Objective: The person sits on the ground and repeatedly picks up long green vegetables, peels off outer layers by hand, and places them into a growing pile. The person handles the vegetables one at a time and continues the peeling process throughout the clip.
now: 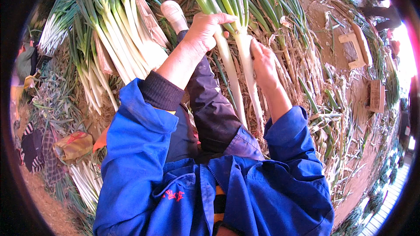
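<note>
My left hand is closed around the upper stems of two large green onions, its thumb lying across them near where green turns white. One green onion has a smooth white stalk that slants down over my lap. Beside it, the other green onion ends in brownish roots near my right sleeve. The fingertips of my right hand touch this second stalk just below its leaves, thumb and fingers close together; how firmly they grip cannot be told. Under both stalks lie dry husks.
Peeled green onions lie in a pile on the left, by wooden boards. Unpeeled green onions with dry roots spread to the right. Farther right are a low seat and a cardboard box. My shoe sticks out ahead.
</note>
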Tool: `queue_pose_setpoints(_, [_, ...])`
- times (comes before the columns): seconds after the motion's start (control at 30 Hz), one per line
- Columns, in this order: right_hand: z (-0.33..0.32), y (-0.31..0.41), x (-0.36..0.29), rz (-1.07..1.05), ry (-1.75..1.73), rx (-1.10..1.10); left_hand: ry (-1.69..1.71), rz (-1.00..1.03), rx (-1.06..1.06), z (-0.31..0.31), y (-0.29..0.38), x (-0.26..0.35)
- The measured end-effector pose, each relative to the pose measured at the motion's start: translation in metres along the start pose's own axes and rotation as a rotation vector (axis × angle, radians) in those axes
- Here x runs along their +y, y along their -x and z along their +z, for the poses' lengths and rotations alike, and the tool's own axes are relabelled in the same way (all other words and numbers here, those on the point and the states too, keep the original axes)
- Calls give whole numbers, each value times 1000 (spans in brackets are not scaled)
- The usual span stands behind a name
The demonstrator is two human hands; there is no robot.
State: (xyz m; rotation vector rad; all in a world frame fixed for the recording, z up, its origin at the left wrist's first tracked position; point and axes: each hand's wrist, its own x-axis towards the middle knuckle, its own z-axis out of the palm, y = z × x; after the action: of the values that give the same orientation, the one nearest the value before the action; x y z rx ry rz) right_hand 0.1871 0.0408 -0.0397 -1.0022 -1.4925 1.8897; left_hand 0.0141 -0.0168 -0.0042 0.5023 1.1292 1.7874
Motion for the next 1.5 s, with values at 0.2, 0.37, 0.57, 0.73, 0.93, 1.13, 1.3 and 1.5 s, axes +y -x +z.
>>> queue_pose_setpoints(0.2, [0, -17, -41, -9, -123, -166, 33, -40, -45, 5, 0, -2])
queue_pose_setpoints(0.37, [-11, -28, -55, 64, -57, -319, 73, -97, -93, 6, 2, 1])
queue_pose_setpoints(0.57, [-22, -31, -55, 70, -146, -418, 117, -109, -178, 11, 5, 8])
queue_pose_setpoints(0.73, [-25, -34, -52, 33, -19, -406, 86, -71, -194, 14, 8, 6])
queue_pose_setpoints(0.93, [-14, -41, -11, 242, -517, -113, 80, -66, -214, 11, 6, 7])
queue_pose_setpoints(1.13, [-19, -36, -16, 180, -1060, 164, 134, 16, -174, 2, 4, 18])
queue_pose_setpoints(1.3, [-77, -25, 16, 108, -1186, -241, 89, 124, 7, -18, -4, 29])
queue_pose_setpoints(1.5, [-191, 56, 52, -177, 821, 464, 169, 271, 194, -49, -16, 44])
